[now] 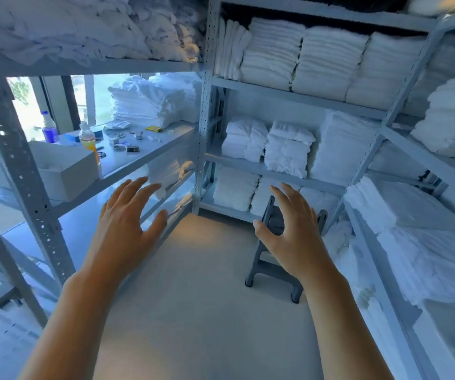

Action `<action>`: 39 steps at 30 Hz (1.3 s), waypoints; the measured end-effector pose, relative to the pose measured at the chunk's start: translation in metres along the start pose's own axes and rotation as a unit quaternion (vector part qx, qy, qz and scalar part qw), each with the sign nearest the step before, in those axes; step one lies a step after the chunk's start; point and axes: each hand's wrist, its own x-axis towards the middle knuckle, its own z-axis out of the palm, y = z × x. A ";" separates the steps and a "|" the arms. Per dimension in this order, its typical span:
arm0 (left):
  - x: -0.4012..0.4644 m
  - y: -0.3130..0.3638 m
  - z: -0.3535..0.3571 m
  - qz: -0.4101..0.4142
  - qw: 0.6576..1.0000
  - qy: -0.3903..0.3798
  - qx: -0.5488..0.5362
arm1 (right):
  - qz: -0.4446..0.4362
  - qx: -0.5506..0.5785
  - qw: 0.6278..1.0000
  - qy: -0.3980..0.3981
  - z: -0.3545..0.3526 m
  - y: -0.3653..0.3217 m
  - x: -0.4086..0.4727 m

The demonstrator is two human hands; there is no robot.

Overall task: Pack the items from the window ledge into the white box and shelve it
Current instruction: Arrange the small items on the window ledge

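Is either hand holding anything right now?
No, the left hand and the right hand are both open with fingers spread in mid-air, apart from the white box on the shelf.

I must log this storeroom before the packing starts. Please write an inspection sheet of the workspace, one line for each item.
Surface: pale grey metal shelf board by the window, carrying the loose items.
Job's things: open white rectangular box on the shelf's near end; clear bottle of orange liquid; clear bottle of blue liquid; flat yellow packet; small items too small to identify.
Clutter: folded white towels at the far end.
Grippers: left hand and right hand open, empty.
Cables: nothing seen.
Surroundings: grey plastic step stool on the floor; towel-filled racks.
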 end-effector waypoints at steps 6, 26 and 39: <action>0.006 -0.060 -0.016 -0.058 0.997 0.023 0.034 | -0.050 0.015 0.998 -0.036 0.058 -0.035 0.054; 0.178 -0.080 0.060 -0.090 0.990 0.097 0.049 | -0.128 0.084 0.987 -0.047 0.135 0.038 0.283; 0.322 -0.111 0.167 -0.047 0.993 0.090 0.058 | -0.093 0.074 0.992 -0.044 0.169 0.118 0.405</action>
